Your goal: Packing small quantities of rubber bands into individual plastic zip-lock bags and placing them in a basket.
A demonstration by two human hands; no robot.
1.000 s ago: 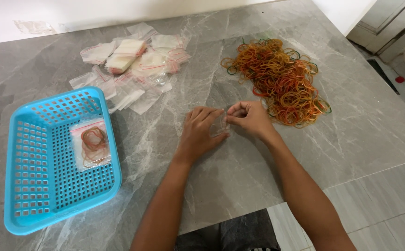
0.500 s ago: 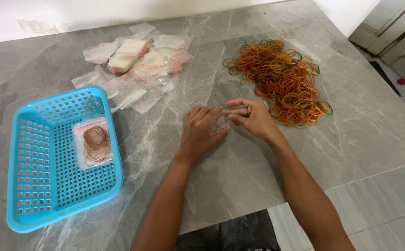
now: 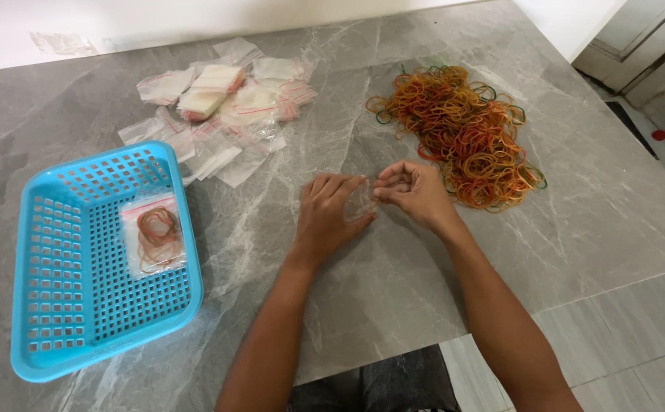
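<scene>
Clear bag (image 3: pixel 358 200) (seemingly empty) pinched between left grip (image 3: pixel 331 214) and right grip (image 3: pixel 415 192).

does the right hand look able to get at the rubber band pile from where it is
Probably yes. The right hand sits just beside the rubber band pile, with only bare table between them. But both it and the left hand are pinching a small clear bag, so it isn't free.

Looks like a home room used for small packing work. Grey marble-patterned tabletop (image 3: pixel 195 91) set against a plain white wall (image 3: pixel 119 19) at the far edge; pale tiled floor (image 3: pixel 638 336) to the right; grey panelled door (image 3: pixel 645 46) at far right.
</scene>
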